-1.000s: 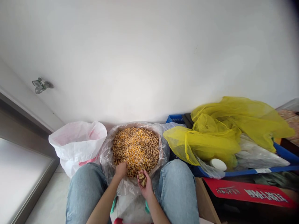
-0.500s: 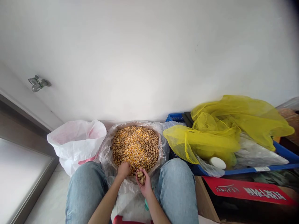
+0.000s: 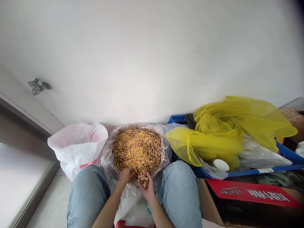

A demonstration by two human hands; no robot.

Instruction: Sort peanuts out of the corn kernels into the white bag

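Between my knees stands a bag lined with clear plastic (image 3: 108, 161), filled with unshelled peanuts (image 3: 154, 148) and yellow corn kernels (image 3: 136, 155). My right hand (image 3: 148, 191) is cupped palm up at the near rim, holding a small heap of peanuts (image 3: 143, 181). Just left of it, my left hand (image 3: 125, 175) is closed, knuckles up, at the near edge of the mixture. Its fingertips are hidden, so what they pinch cannot be made out.
An open white woven sack (image 3: 78, 152) stands left of the bag. On the right, a blue crate (image 3: 258, 172) holds yellow mesh (image 3: 218, 142) and plastic bags, above a red-flapped cardboard box (image 3: 251, 193). A white wall (image 3: 142, 63) rises behind, with a valve (image 3: 39, 86) on it.
My left hand has shifted slightly left and down along the near edge of the mixture. The right hand still cups its peanuts in nearly the same place.
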